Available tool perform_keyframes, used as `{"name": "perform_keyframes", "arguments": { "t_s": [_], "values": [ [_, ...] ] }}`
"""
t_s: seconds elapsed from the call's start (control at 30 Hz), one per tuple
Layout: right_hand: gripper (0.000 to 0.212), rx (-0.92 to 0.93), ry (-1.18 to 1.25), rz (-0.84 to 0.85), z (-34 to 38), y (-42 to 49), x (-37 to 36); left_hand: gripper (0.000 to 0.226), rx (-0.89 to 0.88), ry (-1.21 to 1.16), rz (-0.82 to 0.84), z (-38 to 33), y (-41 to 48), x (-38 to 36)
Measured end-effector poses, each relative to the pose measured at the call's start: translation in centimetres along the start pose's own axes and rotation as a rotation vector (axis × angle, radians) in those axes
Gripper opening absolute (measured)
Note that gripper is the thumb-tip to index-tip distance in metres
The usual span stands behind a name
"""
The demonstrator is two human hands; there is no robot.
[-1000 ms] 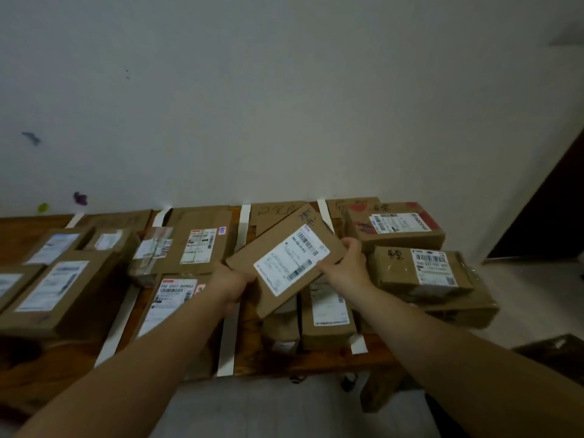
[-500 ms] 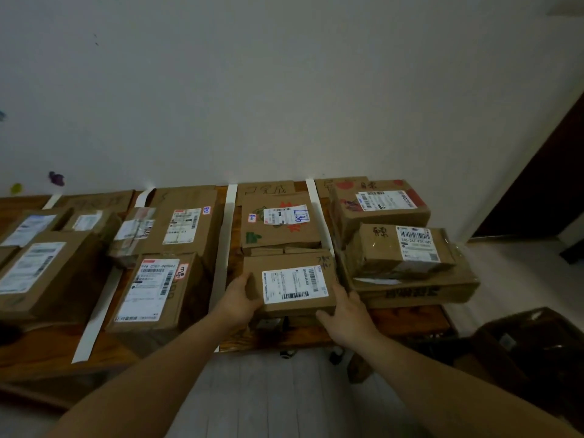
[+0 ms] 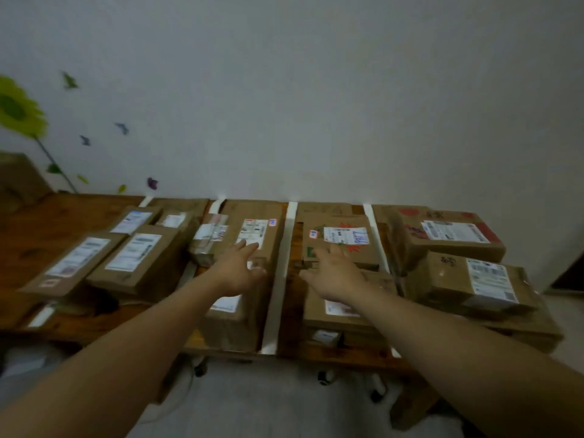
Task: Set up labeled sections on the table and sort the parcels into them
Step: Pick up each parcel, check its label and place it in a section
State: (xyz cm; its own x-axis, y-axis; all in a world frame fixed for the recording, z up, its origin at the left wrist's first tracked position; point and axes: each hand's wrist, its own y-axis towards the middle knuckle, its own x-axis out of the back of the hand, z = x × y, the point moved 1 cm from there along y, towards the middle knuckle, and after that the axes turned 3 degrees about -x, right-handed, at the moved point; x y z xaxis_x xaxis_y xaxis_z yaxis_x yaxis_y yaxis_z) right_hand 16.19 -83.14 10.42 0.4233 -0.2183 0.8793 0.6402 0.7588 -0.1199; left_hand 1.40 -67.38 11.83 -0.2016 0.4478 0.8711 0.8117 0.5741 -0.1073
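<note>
Brown cardboard parcels lie on a wooden table [image 3: 47,229] split into sections by white tape strips [image 3: 278,276]. My left hand [image 3: 238,268] reaches out with straight fingers over the long parcel [image 3: 252,226] in the second section and holds nothing. My right hand [image 3: 331,271] is stretched out, fingers spread, over the parcel with red and green marks [image 3: 341,241] in the third section. Beneath my right wrist lies a flat parcel [image 3: 347,311] with a white label. The frame is blurred.
Two parcels [image 3: 136,257] sit side by side in the left section, and stacked parcels [image 3: 467,279] fill the right one. Another tape strip [image 3: 377,241] divides the third and fourth sections. A flower sticker [image 3: 19,112] marks the wall behind. Floor lies below the table's front edge.
Both hands have let go of the flat parcel, which now lies at the front of the third section. They have lifted and reached forward over the parcels. The camera has swung left.
</note>
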Motion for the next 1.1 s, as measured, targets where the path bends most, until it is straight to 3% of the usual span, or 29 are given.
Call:
{"name": "perform_keyframes", "arguments": {
  "t_s": [0.13, 0.43, 0.67, 1.1],
  "values": [
    [0.064, 0.115, -0.031, 0.041, 9.6, 2.6, -2.1, 0.069, 0.061, 0.024, -0.117, 7.3, -2.4, 7.2],
    [0.066, 0.298, -0.037, 0.101, 34.3, 6.2, -11.3, 0.074, 0.273, 0.079, -0.191, 28.1, -11.1, 21.6],
    [0.067, 0.456, -0.069, 0.184, 48.7, 10.1, -18.1, 0.075, 0.461, -0.07, -0.279, 41.4, -15.4, 28.8],
    [0.071, 0.54, -0.018, 0.277, 70.4, 27.3, -28.9, 0.078, 0.693, -0.044, -0.331, 64.6, -10.0, 40.3]
  ]
}}
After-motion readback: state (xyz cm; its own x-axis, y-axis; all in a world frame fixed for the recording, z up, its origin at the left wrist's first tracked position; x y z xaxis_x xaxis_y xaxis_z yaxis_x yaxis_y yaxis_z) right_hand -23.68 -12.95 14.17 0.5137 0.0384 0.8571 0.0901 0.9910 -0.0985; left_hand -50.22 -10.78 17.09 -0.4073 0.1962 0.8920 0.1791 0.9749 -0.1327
